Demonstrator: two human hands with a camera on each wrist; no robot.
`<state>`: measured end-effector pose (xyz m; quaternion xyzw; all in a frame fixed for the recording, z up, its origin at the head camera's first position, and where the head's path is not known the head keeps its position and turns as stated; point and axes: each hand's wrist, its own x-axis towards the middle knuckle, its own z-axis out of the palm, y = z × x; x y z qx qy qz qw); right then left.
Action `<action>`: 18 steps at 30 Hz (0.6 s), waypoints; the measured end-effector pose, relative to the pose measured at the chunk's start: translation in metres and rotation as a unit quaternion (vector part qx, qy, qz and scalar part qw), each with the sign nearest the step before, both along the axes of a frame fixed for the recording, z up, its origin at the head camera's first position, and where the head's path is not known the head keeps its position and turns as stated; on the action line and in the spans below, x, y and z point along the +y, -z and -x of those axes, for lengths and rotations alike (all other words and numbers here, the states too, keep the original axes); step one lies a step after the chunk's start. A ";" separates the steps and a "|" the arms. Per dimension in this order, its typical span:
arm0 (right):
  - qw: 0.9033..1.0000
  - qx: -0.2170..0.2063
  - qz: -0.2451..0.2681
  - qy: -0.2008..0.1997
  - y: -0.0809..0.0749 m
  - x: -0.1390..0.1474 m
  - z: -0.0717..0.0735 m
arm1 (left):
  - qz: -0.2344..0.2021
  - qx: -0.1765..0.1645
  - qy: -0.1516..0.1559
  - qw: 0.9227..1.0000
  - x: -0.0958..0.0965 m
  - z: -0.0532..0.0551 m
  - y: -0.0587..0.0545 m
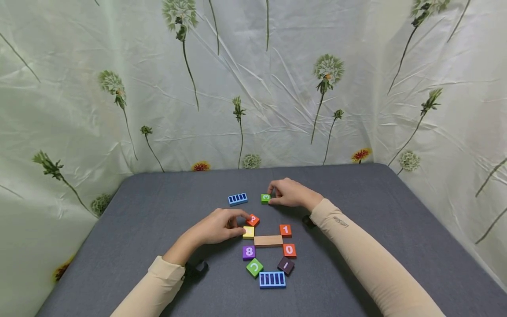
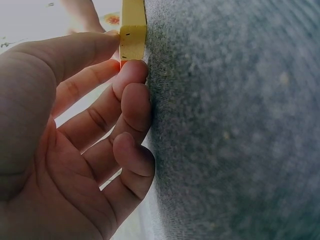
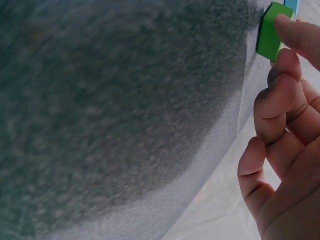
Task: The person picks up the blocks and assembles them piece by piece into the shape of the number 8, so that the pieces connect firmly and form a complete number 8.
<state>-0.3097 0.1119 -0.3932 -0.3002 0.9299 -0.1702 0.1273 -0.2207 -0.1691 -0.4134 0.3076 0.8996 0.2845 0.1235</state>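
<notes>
My right hand [image 1: 292, 193] pinches a green number tile [image 1: 265, 198] marked 3 between thumb and index finger. The same green tile shows at the fingertips in the right wrist view. Farther left and nearer to me, my left hand [image 1: 219, 226] lies low beside two tiles. Its outstretched index finger touches a red number tile [image 1: 253, 220], partly covering the digit. The left thumb is against a yellow tile [image 1: 248, 232], whose edge also shows in the left wrist view. The other left fingers bend loosely near the cloth.
A plain wooden block [image 1: 268, 241] lies between the yellow tile and orange tiles 1 [image 1: 285, 230] and 0 [image 1: 289, 251]. Below are a purple 8 [image 1: 248, 252], a green tile [image 1: 255, 267], a dark tile [image 1: 286, 265] and a blue slotted block [image 1: 272, 280]. Another blue slotted block [image 1: 237, 199] lies behind.
</notes>
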 end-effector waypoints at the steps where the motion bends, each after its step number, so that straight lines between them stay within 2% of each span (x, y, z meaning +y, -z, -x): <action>1: 1.000 0.000 0.002 -0.003 0.000 0.001 0.000 | 0.000 0.000 0.000 1.000 0.000 0.000 0.000; 8: 0.999 -0.007 0.032 -0.024 0.000 0.012 -0.006 | -0.006 -0.004 0.001 1.000 -0.001 0.000 0.000; 18: 0.998 -0.015 0.048 -0.029 0.000 0.030 -0.019 | -0.011 -0.001 0.007 1.000 -0.001 0.001 0.001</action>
